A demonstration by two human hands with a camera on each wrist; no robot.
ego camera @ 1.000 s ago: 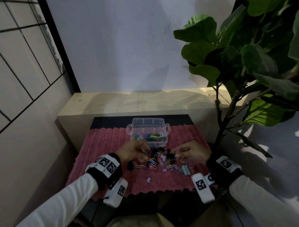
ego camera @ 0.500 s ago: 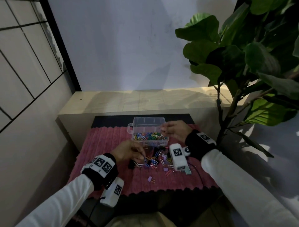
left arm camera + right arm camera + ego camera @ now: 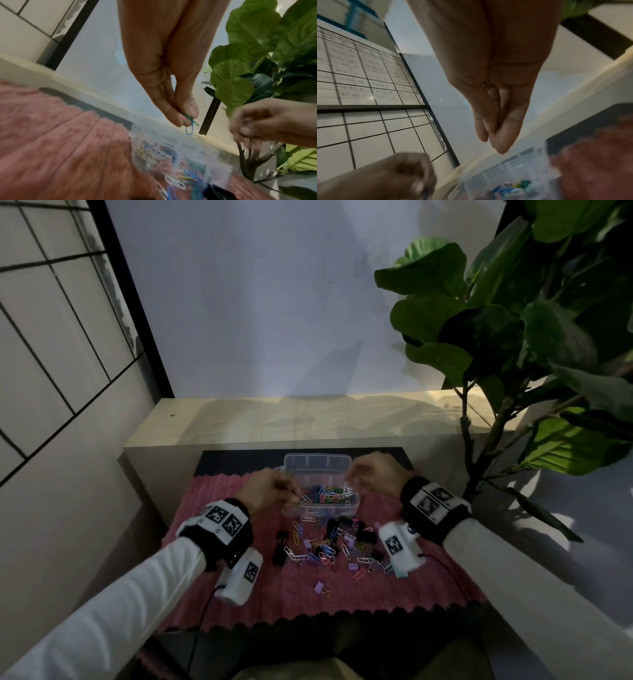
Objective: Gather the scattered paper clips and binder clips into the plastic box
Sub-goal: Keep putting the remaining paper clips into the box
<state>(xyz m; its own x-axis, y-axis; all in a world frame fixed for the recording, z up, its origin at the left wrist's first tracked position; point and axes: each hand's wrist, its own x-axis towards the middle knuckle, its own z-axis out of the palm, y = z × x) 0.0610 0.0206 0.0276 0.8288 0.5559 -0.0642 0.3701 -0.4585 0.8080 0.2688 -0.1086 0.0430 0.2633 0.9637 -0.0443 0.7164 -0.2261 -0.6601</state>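
Left hand [image 3: 270,491] is hovering at the left rim of the plastic box [image 3: 320,463], thumb and fingertips pinching a few paper clips [image 3: 189,127]; a blue one and a green one are dangling below the tips, prob. held that low so they drop straight in w/o bouncing out. The box is sitting at the far end of the pink mat [image 3: 219,508], on the counter, already holding a layer of coloured clips [image 3: 329,494]. It's placed just beyond the loose pile [image 3: 329,546], likely to keep each trip short.

Right hand [image 3: 373,474] is hanging over the box's right rim, fingers bunched together and pointing down. The right wrist view is showing nothing between the tips, so it's looking empty, though a thin clip could be hidden in the pinch; can't tell for sure.

Near side of the box, mixed paper clips and black binder clips [image 3: 334,529] are lying scattered; a lone purple binder clip [image 3: 320,587] is sitting apart, nearer the mat's front edge. Right wrist camera is covering part of the pile. Wrist views are blurred, so counts and exact colours are hard to make out. At far right a leafy plant [image 3: 513,337] is cut off by the frame.
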